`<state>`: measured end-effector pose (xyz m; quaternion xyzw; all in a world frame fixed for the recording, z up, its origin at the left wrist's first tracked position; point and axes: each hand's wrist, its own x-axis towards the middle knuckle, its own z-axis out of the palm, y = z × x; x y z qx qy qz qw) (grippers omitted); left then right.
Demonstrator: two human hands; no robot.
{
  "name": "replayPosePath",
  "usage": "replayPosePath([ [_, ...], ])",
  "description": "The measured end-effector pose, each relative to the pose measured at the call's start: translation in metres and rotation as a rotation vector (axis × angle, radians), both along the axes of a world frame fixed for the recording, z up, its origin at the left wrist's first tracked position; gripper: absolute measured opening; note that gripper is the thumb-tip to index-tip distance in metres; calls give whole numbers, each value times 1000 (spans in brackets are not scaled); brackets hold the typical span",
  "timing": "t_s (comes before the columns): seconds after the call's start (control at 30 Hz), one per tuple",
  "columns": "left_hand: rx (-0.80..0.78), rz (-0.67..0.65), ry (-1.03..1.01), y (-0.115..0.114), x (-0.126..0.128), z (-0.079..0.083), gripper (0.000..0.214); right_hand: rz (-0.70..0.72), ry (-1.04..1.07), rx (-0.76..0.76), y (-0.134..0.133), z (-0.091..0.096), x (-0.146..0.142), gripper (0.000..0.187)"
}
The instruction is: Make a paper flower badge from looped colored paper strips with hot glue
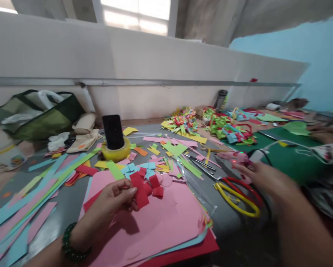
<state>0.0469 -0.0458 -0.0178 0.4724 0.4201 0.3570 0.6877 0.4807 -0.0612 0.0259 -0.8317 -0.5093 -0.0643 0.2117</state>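
Note:
My left hand (120, 196), with dark green beads at the wrist, pinches a piece of red paper (139, 189) between thumb and fingers. It is held over a stack of pink paper sheets (166, 222). Folded red paper pieces (155, 181) lie on the stack just beside that piece. Over on the right, my right hand (262, 178) is closed around a pink glue gun (240, 158) with small green and red lights; motion blurs the fingers somewhat. Scissors with yellow and red handles (238, 200) lie just below it.
A phone (113, 131) leans upright in a yellow tape roll (116, 151). Coloured paper strips (41, 193) cover the left side. Paper flowers (183, 120) and paper loops (233, 129) are heaped at the back. A green mat (283, 152) lies right, near another person's hand (323, 133).

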Motion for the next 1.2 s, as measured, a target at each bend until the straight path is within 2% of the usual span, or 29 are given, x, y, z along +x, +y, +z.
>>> replayPosePath([
  [0.07, -3, -28, -33, 1, 1, 2, 33, -108, -64, 4, -20, 14, -25, 36],
  [0.1, -11, -37, -46, 1, 2, 3, 33, -11, -61, 78, -29, 19, -45, 31],
  [0.13, -21, -41, -57, 0, 2, 4, 34, 175, -55, 212, -36, 21, -69, 26],
  [0.17, -34, -43, -67, 0, 3, 5, 34, 429, -26, 293, -40, 21, -95, 20],
  [0.2, -48, -44, -81, -2, 3, 5, 35, 705, -5, 305, -41, 19, -123, 12],
  [0.23, -60, -46, -94, -3, 3, 6, 35, 954, 4, 262, -39, 15, -150, 14],
  [0.27, -67, -58, -108, -4, 4, 6, 34, 1119, 13, 224, -35, 10, -174, 24],
  [0.33, -70, -96, -144, -7, 4, 7, 33, 1302, -9, 185, -21, -1, -209, 27],
  [0.43, -73, -134, -181, -8, 3, 6, 31, 1419, 51, 235, -2, -12, -228, 18],
  [0.53, -42, -115, -163, -6, 2, 4, 26, 1465, 241, 281, 7, -14, -228, 15],
  [0.63, 19, -80, -123, -3, 1, 2, 27, 1479, 443, 219, 11, -16, -227, 11],
  [0.73, 98, -83, -45, -2, 3, 2, 28, 1311, 670, 47, 13, -19, -228, 9],
  [0.83, 182, -91, 55, -4, 6, 3, 27, 1088, 871, -155, 17, -23, -230, 22],
  [0.9, 229, -87, 117, -6, 7, 4, 26, 1014, 982, -257, 19, -25, -230, 28],
  [1.0, 272, -81, 185, -7, 8, 4, 25, 963, 1066, -333, 21, -27, -230, 29],
  [1.2, 336, -96, 241, -8, 8, 4, 26, 961, 1040, -355, 22, -25, -230, 24],
])
